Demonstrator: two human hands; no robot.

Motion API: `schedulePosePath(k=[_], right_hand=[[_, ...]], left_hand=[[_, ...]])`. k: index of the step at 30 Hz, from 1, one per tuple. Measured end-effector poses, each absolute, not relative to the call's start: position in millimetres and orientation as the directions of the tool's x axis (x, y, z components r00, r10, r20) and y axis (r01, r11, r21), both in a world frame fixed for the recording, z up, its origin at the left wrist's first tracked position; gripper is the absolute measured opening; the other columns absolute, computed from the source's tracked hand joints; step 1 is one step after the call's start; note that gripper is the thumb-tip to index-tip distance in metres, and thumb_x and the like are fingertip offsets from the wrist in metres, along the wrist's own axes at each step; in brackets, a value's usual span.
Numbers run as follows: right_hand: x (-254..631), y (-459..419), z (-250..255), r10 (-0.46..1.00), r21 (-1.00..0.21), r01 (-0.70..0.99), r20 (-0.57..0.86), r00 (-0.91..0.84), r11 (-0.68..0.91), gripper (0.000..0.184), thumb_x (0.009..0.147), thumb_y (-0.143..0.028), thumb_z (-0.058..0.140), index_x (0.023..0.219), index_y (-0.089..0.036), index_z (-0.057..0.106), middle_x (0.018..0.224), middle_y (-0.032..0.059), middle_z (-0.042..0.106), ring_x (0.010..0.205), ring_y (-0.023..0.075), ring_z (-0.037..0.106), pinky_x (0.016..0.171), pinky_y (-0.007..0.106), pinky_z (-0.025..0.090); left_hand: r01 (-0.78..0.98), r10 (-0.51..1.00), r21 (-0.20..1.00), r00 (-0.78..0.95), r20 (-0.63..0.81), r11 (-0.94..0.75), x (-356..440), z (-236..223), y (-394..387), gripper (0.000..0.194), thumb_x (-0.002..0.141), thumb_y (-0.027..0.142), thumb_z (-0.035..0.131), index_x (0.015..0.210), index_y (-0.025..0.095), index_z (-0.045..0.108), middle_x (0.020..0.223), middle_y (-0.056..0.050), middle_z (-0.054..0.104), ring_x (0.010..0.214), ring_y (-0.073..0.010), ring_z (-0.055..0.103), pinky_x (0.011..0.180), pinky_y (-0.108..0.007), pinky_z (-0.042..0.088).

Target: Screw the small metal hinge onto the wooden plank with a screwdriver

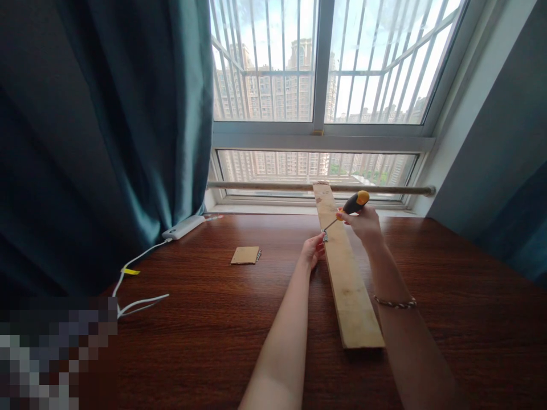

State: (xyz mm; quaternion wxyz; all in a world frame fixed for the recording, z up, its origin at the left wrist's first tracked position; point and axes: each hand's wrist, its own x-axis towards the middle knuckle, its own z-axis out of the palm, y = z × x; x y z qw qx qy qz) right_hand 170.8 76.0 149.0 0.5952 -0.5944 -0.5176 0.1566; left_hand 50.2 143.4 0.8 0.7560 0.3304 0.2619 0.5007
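Note:
A long wooden board lies lengthwise before me, its far end by the window rail. On its left edge sits a small metal bracket, which the fingers of my left hand pinch against the wood. My right hand is closed around a screwdriver with a black and yellow handle. The screwdriver slants down to the left, and its tip meets the bracket area. Whether a screw is under the tip is too small to tell.
On the brown wooden tabletop, a cardboard square lies left of the board with small metal pieces at its edge. A white power strip and its cord lie further left. A horizontal rail crosses the window behind; a curtain hangs left.

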Motion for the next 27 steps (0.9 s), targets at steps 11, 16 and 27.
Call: schedulePosePath(k=[11, 16, 27], right_hand=[[160.4, 67.8, 154.8, 0.656, -0.677, 0.722, 0.611, 0.443, 0.144, 0.029, 0.059, -0.041, 0.074, 0.071, -0.017, 0.061, 0.075, 0.0086, 0.069, 0.077, 0.0285, 0.066, 0.070, 0.039, 0.052], [154.4, 72.4, 149.3, 0.633, -0.784, 0.579, 0.568, 0.526, 0.222, 0.035, 0.062, -0.039, 0.073, 0.082, -0.018, 0.055, 0.075, 0.0068, 0.069, 0.057, 0.0221, 0.065, 0.061, 0.036, 0.054], [160.6, 66.5, 156.3, 0.776, -0.898, 0.264, 0.437, 0.455, 0.352, 0.040, 0.058, -0.039, 0.074, 0.084, -0.018, 0.051, 0.084, 0.0060, 0.066, 0.056, 0.0193, 0.066, 0.054, 0.032, 0.056]], left_hand=[[-0.586, 0.942, 0.772, 0.332, -0.049, 0.246, 51.2, 0.0, 143.9, 0.032, 0.059, 0.035, 0.080, 0.080, 0.013, 0.070, 0.079, -0.007, 0.070, 0.065, -0.0124, 0.062, 0.064, -0.024, 0.046], [-0.575, 0.944, 0.784, 0.328, -0.040, 0.233, 51.3, -2.1, 145.5, 0.033, 0.058, 0.035, 0.080, 0.081, 0.013, 0.070, 0.080, -0.007, 0.070, 0.065, -0.0123, 0.062, 0.064, -0.024, 0.046], [-0.548, 0.947, 0.805, 0.319, -0.050, 0.227, 50.7, 0.2, 143.3, 0.036, 0.056, 0.037, 0.080, 0.080, 0.013, 0.069, 0.077, -0.006, 0.069, 0.061, -0.0107, 0.059, 0.059, -0.022, 0.043]])
